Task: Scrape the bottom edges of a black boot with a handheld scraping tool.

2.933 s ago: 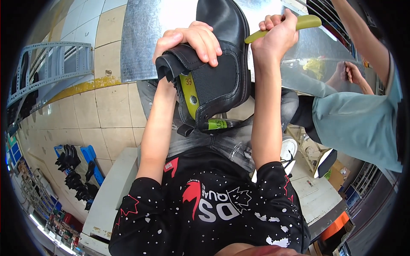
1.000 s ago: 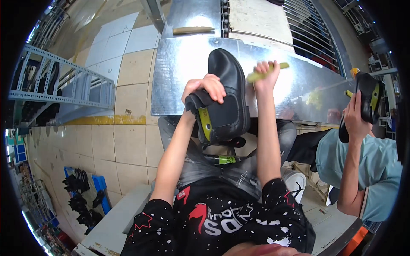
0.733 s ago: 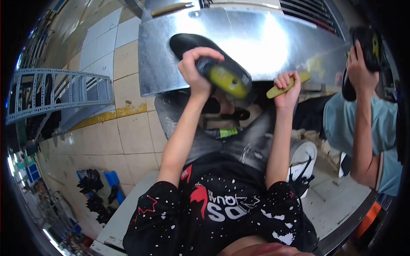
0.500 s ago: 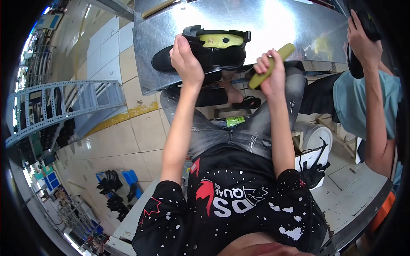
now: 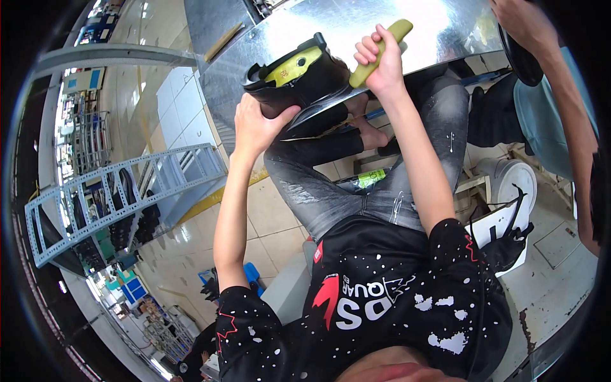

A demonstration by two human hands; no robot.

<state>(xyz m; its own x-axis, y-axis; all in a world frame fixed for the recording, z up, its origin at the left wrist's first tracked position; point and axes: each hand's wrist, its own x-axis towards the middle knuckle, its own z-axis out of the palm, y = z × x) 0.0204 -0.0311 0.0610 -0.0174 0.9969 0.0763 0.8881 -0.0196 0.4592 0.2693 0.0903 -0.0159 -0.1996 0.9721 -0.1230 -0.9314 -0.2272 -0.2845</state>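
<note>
A black shoe (image 5: 312, 89) with a yellow-green insole (image 5: 294, 67) showing in its opening sits at the near edge of the metal table. My left hand (image 5: 258, 124) grips its left end, thumb stretched along the near side and fingers partly hidden behind it. Just right of the shoe, my right hand (image 5: 385, 67) is closed round an olive-green stick (image 5: 363, 75) with rounded ends. The stick slants up and to the right, its lower end close to the shoe. Whether a second shoe is behind the first I cannot tell.
The shiny metal table (image 5: 305, 28) runs along the top, with a thin wooden strip (image 5: 223, 42) near its left end. At right, a co-worker's hand (image 5: 525, 25) is beside a black shoe (image 5: 519, 57). A perforated metal rack (image 5: 127, 197) stands at left; a white bucket (image 5: 512, 181) is lower right.
My left hand has shifted left and down, and the shoe is now tilted toward me. My right hand has moved up and left with the stick. The whole view has turned.
</note>
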